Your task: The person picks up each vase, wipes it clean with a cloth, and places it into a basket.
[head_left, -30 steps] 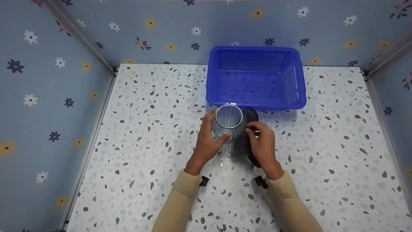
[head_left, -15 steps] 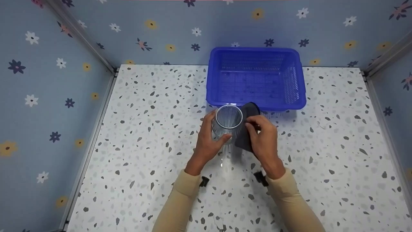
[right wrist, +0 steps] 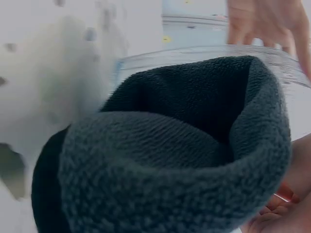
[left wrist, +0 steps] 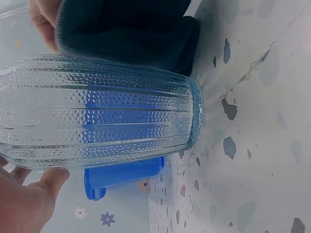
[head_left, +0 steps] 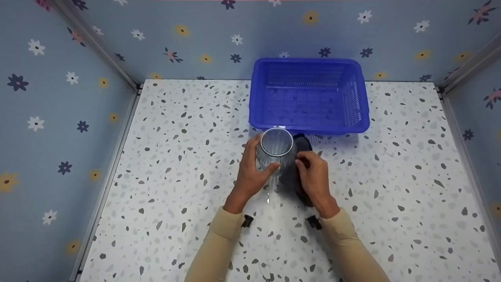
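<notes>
A clear glass vase [head_left: 276, 147] with vertical ribs and a dimpled surface stands upright on the speckled table. My left hand [head_left: 250, 172] holds its left side near the top, thumb toward me. On the other side, my right hand [head_left: 314, 178] pinches a dark grey fuzzy cloth [head_left: 289, 181] between thumb and fingers, against the vase wall. In the left wrist view the cloth [left wrist: 126, 36] hangs along the glass down toward the base. The right wrist view has the folded cloth [right wrist: 146, 179] in front, covering much of the vase.
A blue plastic basket [head_left: 309, 131] with perforated sides stands just behind the vase, near the back wall [head_left: 219, 35]. Flower-patterned panels [head_left: 58, 137] enclose the table [head_left: 176, 156] at the left, back and right. Small black clips [head_left: 247, 221] show at both wrists.
My right hand and the cloth rose along the vase's side about half a second ago and are lower again now. The left hand and the vase have stayed in place.
</notes>
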Motion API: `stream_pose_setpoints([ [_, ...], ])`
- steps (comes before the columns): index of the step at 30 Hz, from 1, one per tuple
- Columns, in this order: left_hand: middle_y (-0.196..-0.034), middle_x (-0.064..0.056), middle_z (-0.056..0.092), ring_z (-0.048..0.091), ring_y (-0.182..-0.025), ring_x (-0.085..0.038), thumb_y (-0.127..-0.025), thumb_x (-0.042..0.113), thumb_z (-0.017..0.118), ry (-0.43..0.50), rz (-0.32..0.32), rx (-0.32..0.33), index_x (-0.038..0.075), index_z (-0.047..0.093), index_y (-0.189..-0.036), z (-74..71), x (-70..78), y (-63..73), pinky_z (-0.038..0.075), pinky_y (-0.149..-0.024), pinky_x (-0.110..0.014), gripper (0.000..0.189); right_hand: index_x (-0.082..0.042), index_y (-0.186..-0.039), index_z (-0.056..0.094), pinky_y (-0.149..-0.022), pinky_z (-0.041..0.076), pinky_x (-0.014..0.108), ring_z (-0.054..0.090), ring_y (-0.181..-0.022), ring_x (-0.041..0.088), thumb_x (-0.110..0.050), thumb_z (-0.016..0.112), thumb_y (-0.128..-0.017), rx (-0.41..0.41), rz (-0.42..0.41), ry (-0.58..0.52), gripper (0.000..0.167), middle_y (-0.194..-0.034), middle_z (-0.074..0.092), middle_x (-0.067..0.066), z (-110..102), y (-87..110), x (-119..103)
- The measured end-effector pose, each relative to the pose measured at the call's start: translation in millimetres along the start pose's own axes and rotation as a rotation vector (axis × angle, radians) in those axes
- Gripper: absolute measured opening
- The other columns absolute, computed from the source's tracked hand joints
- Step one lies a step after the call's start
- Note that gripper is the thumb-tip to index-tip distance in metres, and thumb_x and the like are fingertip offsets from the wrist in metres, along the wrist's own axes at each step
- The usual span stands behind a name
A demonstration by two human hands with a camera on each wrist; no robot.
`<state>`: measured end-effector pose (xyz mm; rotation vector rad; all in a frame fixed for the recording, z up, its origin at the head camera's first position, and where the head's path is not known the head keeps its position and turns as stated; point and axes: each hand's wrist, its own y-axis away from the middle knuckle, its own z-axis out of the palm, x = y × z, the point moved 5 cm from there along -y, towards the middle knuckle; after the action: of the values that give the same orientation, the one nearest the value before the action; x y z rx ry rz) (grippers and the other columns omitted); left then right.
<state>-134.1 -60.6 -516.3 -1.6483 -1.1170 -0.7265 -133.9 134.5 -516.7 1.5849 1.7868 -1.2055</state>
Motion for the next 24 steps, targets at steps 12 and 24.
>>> stream_pose_setpoints([
  [12,-0.162,-0.015,0.042,0.044,-0.148,-0.029,-0.097,0.055,0.073,0.02,0.016,-0.007,0.003,0.037,-0.158,0.5,-0.6,0.0,0.041,-0.117,-0.051,0.088,0.007,-0.101,0.075,-0.088,0.056,0.054,0.072,-0.097,0.041,0.009,0.071,-0.093,-0.089,0.034,0.092,0.009,-0.1,0.075,0.023,22.5,6.6,27.5],
  [24,-0.15,-0.018,0.049,0.049,-0.141,-0.03,-0.088,0.056,0.083,-0.088,0.028,0.192,0.001,0.044,-0.148,5.1,6.2,3.2,0.044,-0.114,-0.047,0.09,0.006,-0.102,0.072,-0.076,0.059,0.041,0.071,-0.092,0.032,0.01,0.071,-0.096,0.065,-0.049,-0.102,0.007,-0.098,0.073,0.018,-12.1,1.0,-18.7],
])
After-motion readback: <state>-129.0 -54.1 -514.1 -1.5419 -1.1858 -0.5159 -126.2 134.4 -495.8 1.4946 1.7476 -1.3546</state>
